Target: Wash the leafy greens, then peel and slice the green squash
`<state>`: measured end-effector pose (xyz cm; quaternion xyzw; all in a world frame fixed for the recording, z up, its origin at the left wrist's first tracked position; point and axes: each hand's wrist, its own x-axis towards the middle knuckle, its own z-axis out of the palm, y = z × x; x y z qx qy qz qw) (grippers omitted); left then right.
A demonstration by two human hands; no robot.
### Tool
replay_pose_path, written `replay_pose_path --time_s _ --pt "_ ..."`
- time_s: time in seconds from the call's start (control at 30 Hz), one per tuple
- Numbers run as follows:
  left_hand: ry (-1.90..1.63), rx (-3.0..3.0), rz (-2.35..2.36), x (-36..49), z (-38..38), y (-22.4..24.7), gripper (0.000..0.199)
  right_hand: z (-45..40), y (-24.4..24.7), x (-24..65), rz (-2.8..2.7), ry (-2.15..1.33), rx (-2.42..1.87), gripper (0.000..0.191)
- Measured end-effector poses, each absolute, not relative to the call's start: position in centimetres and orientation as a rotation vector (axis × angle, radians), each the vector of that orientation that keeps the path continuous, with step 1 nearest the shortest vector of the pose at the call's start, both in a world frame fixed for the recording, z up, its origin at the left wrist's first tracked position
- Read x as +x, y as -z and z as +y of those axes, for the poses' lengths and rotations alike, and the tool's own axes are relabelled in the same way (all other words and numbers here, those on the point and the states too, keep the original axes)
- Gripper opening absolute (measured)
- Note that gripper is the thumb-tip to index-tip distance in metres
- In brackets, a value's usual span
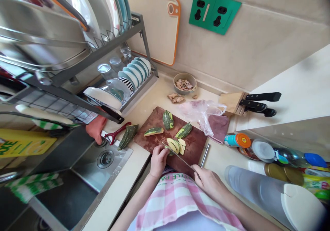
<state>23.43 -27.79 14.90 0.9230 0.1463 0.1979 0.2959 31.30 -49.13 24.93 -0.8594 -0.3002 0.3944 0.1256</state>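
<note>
My right hand (206, 177) is closed around the handle of a kitchen knife (182, 159), whose blade slants up and left across the near part of a brown cutting board (194, 150). With bent fingers, my left hand (158, 159) pinches a green-skinned zucchini piece beside the blade; its fingers hide most of that piece. Pale zucchini slices (176, 145) fan out just beyond the knife. Farther back on the board lie three zucchini chunks, at the left (154, 131), back (168, 120) and right (184, 130). Left of the board, a larger zucchini piece (128, 136) rests near a red peeler (116, 133).
A steel sink (89, 155) is at left, below a loaded dish rack (144, 86). Behind the board are a bowl (194, 89), ginger (176, 97) and a plastic bag (203, 112). A knife block (230, 102) and several bottles and jars stand right.
</note>
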Motion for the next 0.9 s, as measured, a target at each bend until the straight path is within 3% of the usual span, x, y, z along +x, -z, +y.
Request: replay_pose_path --time_s 0.27,0.5,0.73,0.9 --pt "-0.515 2.44 0.388 23.3 -27.8 -15.0 0.016 -47.2 -22.0 31.0 -0.876 -1.195 -2.609 0.026" --pt "-0.543 2.434 0.392 23.2 -27.9 -15.1 0.016 -48.8 -24.7 31.2 -0.893 -1.134 -2.489 0.026" --pt "-0.517 2.401 0.398 22.8 -27.8 -14.8 0.019 -47.0 -22.1 30.8 -0.886 -1.211 -2.602 0.026" --pt "-0.503 2.378 0.409 22.5 -27.8 -14.6 0.019 -48.0 -23.4 30.9 -0.916 -1.126 -2.514 0.026"
